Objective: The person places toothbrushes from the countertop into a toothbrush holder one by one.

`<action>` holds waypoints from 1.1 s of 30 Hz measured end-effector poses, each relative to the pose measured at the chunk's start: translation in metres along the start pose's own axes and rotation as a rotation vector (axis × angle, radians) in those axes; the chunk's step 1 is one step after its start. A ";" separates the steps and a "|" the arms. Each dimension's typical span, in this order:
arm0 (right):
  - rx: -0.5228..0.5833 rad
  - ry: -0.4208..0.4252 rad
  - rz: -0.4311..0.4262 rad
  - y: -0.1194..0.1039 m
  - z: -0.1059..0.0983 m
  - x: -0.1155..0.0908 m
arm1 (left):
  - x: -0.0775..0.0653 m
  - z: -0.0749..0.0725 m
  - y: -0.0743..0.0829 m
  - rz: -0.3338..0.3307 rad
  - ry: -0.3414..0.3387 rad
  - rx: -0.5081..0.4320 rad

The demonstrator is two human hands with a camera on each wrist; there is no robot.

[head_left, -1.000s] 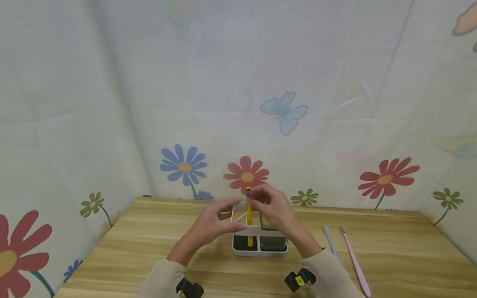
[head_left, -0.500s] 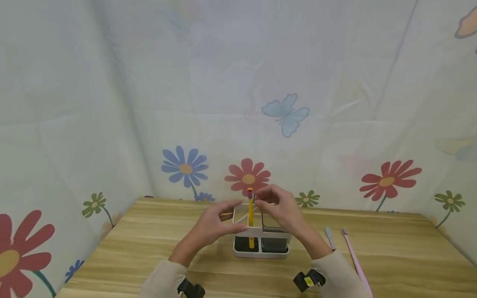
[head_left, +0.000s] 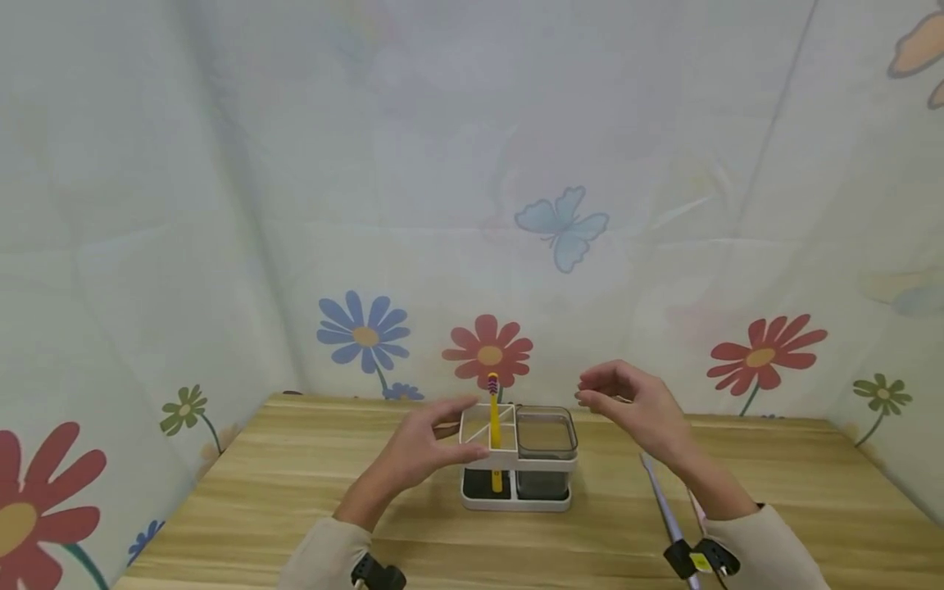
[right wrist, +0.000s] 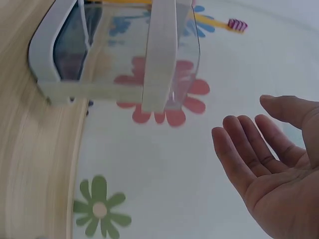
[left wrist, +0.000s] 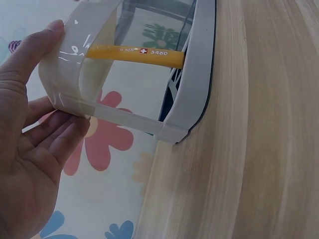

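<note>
A white toothbrush holder (head_left: 531, 464) with a divided top stands on the table. My left hand (head_left: 416, 444) grips its left side, thumb at the front of the upper rim and fingers behind, as the left wrist view shows. A yellow toothbrush (head_left: 496, 426) stands upright in a compartment of the holder, its purple-bristled head (right wrist: 237, 25) up. In the holder's right half sits a clear dark-tinted cup (head_left: 544, 483). My right hand (head_left: 643, 410) is in the air to the right of the holder, fingers loosely bent, holding nothing.
A lavender toothbrush (head_left: 664, 501) lies on the wooden table (head_left: 258, 508) below my right forearm. Beside it a pink toothbrush (head_left: 696, 510) is mostly hidden by the wrist and sleeve. A flower-printed curtain (head_left: 413, 246) hangs behind the table.
My right hand has let go of the yellow toothbrush and moved right, away from the holder. My left hand stays on the holder, and the toothbrush remains standing.
</note>
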State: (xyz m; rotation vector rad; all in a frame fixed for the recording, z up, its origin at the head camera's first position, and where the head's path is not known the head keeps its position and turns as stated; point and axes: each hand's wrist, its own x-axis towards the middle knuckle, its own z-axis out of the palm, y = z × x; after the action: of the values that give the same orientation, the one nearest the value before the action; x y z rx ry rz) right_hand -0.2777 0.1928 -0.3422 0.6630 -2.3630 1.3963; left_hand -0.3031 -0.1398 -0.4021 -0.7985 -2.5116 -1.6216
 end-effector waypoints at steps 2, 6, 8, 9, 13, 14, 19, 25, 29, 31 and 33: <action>-0.022 0.014 -0.010 0.003 -0.011 -0.006 | 0.000 0.000 0.000 0.001 -0.001 0.003; -0.095 0.037 -0.013 0.010 -0.032 -0.019 | 0.001 -0.001 0.000 -0.006 -0.003 -0.003; -0.134 0.046 -0.001 0.015 -0.041 -0.024 | 0.001 -0.001 -0.001 -0.004 0.002 -0.009; -0.145 0.046 0.009 0.017 -0.045 -0.027 | 0.001 -0.001 -0.001 -0.006 0.004 -0.010; -0.181 0.046 0.058 0.027 -0.060 -0.039 | 0.001 0.000 -0.002 -0.013 0.000 -0.015; -0.190 0.044 0.073 0.030 -0.063 -0.041 | 0.001 0.000 -0.003 -0.015 -0.002 -0.013; -0.228 0.028 0.108 0.043 -0.074 -0.048 | 0.001 -0.001 -0.003 -0.010 -0.004 -0.013; -0.252 -0.004 0.167 0.055 -0.082 -0.053 | 0.002 -0.001 -0.002 -0.003 0.002 -0.013; -0.255 -0.047 0.212 0.063 -0.086 -0.056 | 0.001 -0.001 -0.001 0.004 -0.005 -0.027; -0.246 -0.072 0.229 0.068 -0.088 -0.057 | 0.001 -0.001 -0.002 0.002 -0.010 -0.034; -0.225 -0.103 0.241 0.073 -0.090 -0.058 | 0.000 -0.001 -0.002 0.003 -0.012 -0.035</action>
State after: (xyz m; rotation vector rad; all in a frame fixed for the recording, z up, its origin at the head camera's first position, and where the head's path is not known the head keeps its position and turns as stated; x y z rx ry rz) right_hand -0.2646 0.3153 -0.3819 0.4075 -2.7041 1.1824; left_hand -0.3044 -0.1412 -0.4031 -0.8175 -2.4960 -1.6694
